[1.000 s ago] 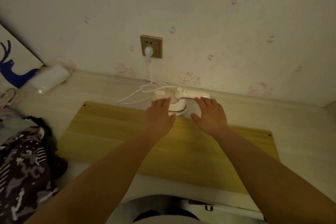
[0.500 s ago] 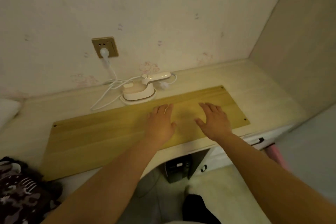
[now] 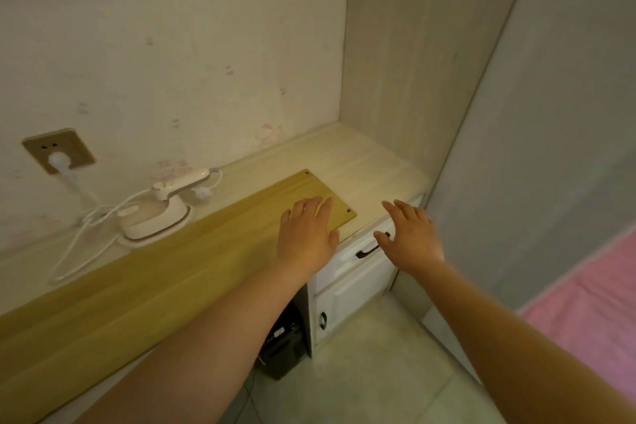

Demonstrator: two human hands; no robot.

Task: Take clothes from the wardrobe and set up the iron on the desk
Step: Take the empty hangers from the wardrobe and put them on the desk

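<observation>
Reaching forward with both hands empty, you have your left hand [image 3: 306, 234] spread flat over the right end of the yellow wooden board [image 3: 165, 272] and your right hand [image 3: 411, 237] held out past the pale bench [image 3: 371, 165] edge, fingers straight and grasping nothing. The small cream-white handheld iron [image 3: 155, 217] sits on its base on the bench against the wall, well to the left of both hands, so your left is nearer. Its long axis runs roughly along the wall, the slim handle pointing right toward you. Its white cord [image 3: 86, 227] runs up to the brass wall socket [image 3: 58, 151], plugged in.
</observation>
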